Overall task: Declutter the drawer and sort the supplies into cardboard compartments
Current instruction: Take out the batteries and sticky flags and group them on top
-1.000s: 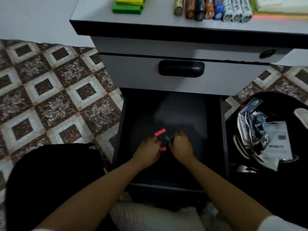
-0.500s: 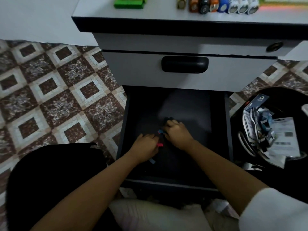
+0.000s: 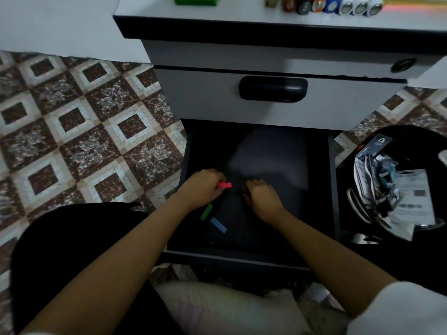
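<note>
**A:** What has changed in the last half second?

**B:** The hands were knuckle to knuckle in the middle of the drawer. Now they have parted. The left hand has slid toward the drawer's left wall, and the right hand sits near the centre.

**A:** Is either holding anything?

**B:** The left fingers are curled tight and pinch a pink strip. The right fingers are curled too, knuckles up, low over the drawer floor. I cannot tell whether they hold anything.

**A:** Which way does the pink strip lie?

**B:** Its long axis runs roughly left to right. The free end pokes out toward the right hand, short of touching it.

**A:** Is anything loose in there?

**B:** A green strip lies just beside the left wrist, uncovered now that the hand has shifted. It slants from near-left to far-right. A blue strip lies near it, closer to the drawer front, and slants the opposite way.

**A:** And around the drawer?

**B:** A bin of paper scraps stands to the right. The counter is above.
</note>
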Demonstrator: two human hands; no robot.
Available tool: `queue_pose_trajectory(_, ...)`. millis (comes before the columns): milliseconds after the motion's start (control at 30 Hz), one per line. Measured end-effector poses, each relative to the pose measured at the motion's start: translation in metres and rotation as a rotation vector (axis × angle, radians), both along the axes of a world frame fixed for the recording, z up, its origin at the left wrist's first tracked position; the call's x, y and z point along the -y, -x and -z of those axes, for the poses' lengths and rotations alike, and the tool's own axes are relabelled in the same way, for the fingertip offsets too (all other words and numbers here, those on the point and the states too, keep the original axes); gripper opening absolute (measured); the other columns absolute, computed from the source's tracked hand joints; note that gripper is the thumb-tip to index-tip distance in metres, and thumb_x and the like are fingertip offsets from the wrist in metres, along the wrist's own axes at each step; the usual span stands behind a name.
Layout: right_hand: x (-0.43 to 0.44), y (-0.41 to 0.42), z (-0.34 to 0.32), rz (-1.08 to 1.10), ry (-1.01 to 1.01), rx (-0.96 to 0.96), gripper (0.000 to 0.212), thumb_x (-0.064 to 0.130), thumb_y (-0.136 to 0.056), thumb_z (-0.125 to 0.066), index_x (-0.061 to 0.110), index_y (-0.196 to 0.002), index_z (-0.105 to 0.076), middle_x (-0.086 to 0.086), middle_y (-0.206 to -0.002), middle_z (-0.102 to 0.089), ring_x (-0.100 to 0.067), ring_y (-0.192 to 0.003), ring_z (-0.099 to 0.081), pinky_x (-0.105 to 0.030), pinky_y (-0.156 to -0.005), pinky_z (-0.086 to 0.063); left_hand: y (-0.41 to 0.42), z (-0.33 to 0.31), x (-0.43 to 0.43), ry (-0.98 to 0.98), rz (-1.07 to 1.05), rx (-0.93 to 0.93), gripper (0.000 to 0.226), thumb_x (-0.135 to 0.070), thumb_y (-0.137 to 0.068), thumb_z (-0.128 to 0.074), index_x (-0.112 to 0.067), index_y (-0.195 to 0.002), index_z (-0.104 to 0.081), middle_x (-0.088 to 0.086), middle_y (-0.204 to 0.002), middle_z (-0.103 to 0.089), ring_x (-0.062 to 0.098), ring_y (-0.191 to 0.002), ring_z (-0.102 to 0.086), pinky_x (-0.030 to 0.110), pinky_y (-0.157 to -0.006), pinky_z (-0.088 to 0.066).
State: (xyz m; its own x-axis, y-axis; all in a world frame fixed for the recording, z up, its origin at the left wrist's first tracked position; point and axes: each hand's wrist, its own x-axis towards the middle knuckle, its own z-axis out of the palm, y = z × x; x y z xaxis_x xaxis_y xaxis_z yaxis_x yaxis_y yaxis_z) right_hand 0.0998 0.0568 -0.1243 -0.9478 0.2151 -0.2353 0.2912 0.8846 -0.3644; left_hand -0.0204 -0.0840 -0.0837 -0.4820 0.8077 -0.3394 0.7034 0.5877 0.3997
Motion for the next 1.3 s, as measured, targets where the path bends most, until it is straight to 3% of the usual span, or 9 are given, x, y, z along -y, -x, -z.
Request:
queue_pose_trajectory(133,0.028,-0.013,0.0,0.143,0.309,0.013,0.016,0.011,-0.087,-0.06,0.001,-0.098,-0.064,-0.016,-0.103,-0.066,-0.027,-0.093,-0.061,-0.03,-0.078,-0.046,0.007,-0.002,0.003,-0.016,-0.035,0.031,0.027,-0.018,-0.086,-0.058,-0.007,-0.11,-0.064,0.015,-0.109,-0.062,0.031,-0.103,-0.058,0.038,-0.092,-0.045)
queue_pose_trajectory(267,0.06,-0.017,0.0,0.092,0.398,0.12,0.021,0.017,-0.087,-0.062,0.002,-0.101,-0.066,-0.018,-0.104,-0.068,-0.03,-0.096,-0.063,-0.034,-0.08,-0.049,0.005,-0.003,0.005,0.022,-0.037,0.054,0.026,-0.018,-0.087,-0.058,-0.005,-0.109,-0.063,0.017,-0.108,-0.062,0.031,-0.103,-0.058,0.037,-0.091,-0.044)
queue_pose_trajectory(467,0.073,-0.014,0.007,-0.002,0.228,0.203,0.027,0.021,-0.094,-0.051,0.0,-0.112,-0.053,-0.026,-0.11,-0.062,-0.04,-0.098,-0.06,-0.04,-0.078,-0.047,0.002,-0.005,0.01,0.024,-0.08,0.066,0.024,-0.018,-0.088,-0.058,-0.003,-0.105,-0.065,0.016,-0.105,-0.064,0.03,-0.1,-0.059,0.035,-0.086,-0.045)
queue_pose_trajectory(600,0.075,-0.011,0.004,-0.108,0.062,0.241,0.029,0.006,-0.094,-0.042,-0.002,-0.121,-0.05,-0.024,-0.122,-0.055,-0.038,-0.111,-0.054,-0.04,-0.088,-0.045,0.0,-0.007,0.009,0.025,-0.097,0.074,0.025,-0.018,-0.089,-0.057,-0.002,-0.106,-0.065,0.017,-0.106,-0.064,0.03,-0.101,-0.059,0.033,-0.085,-0.044)
queue_pose_trajectory(767,0.076,-0.012,0.005,-0.136,0.006,0.211,0.031,0.003,-0.09,-0.045,-0.001,-0.121,-0.05,-0.02,-0.128,-0.046,-0.034,-0.119,-0.044,-0.039,-0.094,-0.04,-0.004,-0.005,0.011,0.058,-0.132,0.082,0.024,-0.018,-0.089,-0.057,-0.001,-0.103,-0.064,0.018,-0.104,-0.065,0.031,-0.099,-0.06,0.034,-0.083,-0.045)
queue_pose_trajectory(933,0.071,-0.016,0.005,-0.127,0.101,0.253,0.028,-0.001,-0.089,-0.043,-0.001,-0.115,-0.052,-0.023,-0.116,-0.059,-0.038,-0.106,-0.058,-0.041,-0.084,-0.046,-0.02,0.001,0.017,0.103,-0.247,0.074,0.023,-0.019,-0.091,-0.053,0.002,-0.095,-0.06,0.022,-0.099,-0.064,0.036,-0.094,-0.062,0.036,-0.076,-0.048)
queue_pose_trajectory(1100,0.049,-0.028,0.007,0.204,0.397,0.142,0.005,0.012,-0.088,-0.06,0.014,-0.085,-0.056,-0.019,-0.096,-0.069,-0.029,-0.088,-0.064,-0.029,-0.074,-0.044,-0.045,0.012,0.026,0.132,-0.375,0.049,0.02,-0.016,-0.093,-0.049,0.002,-0.09,-0.057,0.023,-0.096,-0.063,0.041,-0.09,-0.061,0.041,-0.072,-0.048)
queue_pose_trajectory(1200,0.037,-0.03,0.005,0.393,0.534,0.096,0.018,0.011,-0.084,-0.067,0.017,-0.077,-0.051,-0.018,-0.087,-0.069,-0.007,-0.061,-0.054,-0.009,-0.055,-0.038,-0.056,0.016,0.028,0.165,-0.42,0.009,0.02,-0.012,-0.094,-0.045,0.003,-0.094,-0.058,0.023,-0.098,-0.062,0.041,-0.091,-0.061,0.04,-0.069,-0.047)
queue_pose_trajectory(1300,0.03,-0.029,0.004,0.499,0.63,0.086,0.012,0.006,-0.081,-0.07,0.01,-0.083,-0.059,-0.009,-0.075,-0.059,0.001,-0.057,-0.044,-0.004,-0.05,-0.036,-0.061,0.019,0.029,0.187,-0.425,-0.014,0.02,-0.009,-0.094,-0.043,0.004,-0.099,-0.057,0.024,-0.103,-0.061,0.04,-0.094,-0.061,0.041,-0.073,-0.048)
